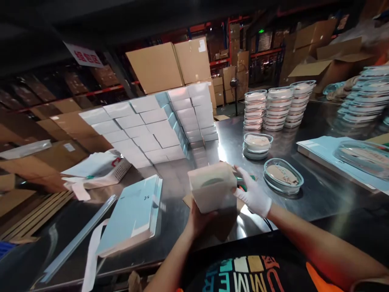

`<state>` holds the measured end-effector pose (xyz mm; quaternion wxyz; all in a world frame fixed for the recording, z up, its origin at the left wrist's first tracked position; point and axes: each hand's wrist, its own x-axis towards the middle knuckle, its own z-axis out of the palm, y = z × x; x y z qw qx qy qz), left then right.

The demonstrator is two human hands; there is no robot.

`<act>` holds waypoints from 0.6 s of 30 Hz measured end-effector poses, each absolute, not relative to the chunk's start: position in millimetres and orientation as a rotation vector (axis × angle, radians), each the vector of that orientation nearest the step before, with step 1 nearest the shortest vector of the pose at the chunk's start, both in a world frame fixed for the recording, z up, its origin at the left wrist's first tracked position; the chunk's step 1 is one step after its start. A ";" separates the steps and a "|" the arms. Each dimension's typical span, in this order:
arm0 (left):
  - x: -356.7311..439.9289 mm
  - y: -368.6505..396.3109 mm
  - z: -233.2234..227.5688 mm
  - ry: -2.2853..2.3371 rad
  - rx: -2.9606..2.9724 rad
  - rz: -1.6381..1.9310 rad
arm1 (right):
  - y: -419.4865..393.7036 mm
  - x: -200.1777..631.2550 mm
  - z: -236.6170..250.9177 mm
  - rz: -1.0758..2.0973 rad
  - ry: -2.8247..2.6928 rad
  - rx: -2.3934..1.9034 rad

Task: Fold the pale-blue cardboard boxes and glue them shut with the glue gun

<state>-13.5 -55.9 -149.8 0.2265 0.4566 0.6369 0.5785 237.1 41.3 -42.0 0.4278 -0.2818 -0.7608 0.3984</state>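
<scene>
A small white box (pixel 212 190) is held up in front of me over the metal table, slightly blurred. My left hand (pixel 199 221), bare, grips it from below and the left. At its right end is my right hand (pixel 254 195) in a white glove, thumb and fingers bent around the edge. Behind those fingers a small green and red item shows, too covered to name. A piece of brown cardboard lies partly hidden beneath the box. Right of the glove sits an oval glass container (pixel 282 176) with a brown label card.
White boxes (pixel 146 125) are stacked behind. Glass containers (pixel 253 109) stand in stacks at the back right, near flat light-blue cartons (pixel 322 152). To the left lie a light-blue carton (pixel 130 215), a clear strip (pixel 79 239) and a white basket (pixel 121 170) with papers.
</scene>
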 end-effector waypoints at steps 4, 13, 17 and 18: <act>-15.9 -58.7 -126.2 1.710 1.479 1.854 | 34.3 199.9 -59.4 1.119 -1.720 -0.565; -20.8 -52.9 -116.2 1.581 1.578 1.998 | 47.9 165.3 -45.0 1.051 -1.485 -0.788; -29.6 -55.7 -112.0 1.657 1.642 1.842 | 73.0 195.2 -45.4 0.951 -1.714 -0.964; -30.8 -56.0 -108.5 1.657 1.584 1.883 | 79.9 208.0 -49.2 0.890 -1.786 -1.072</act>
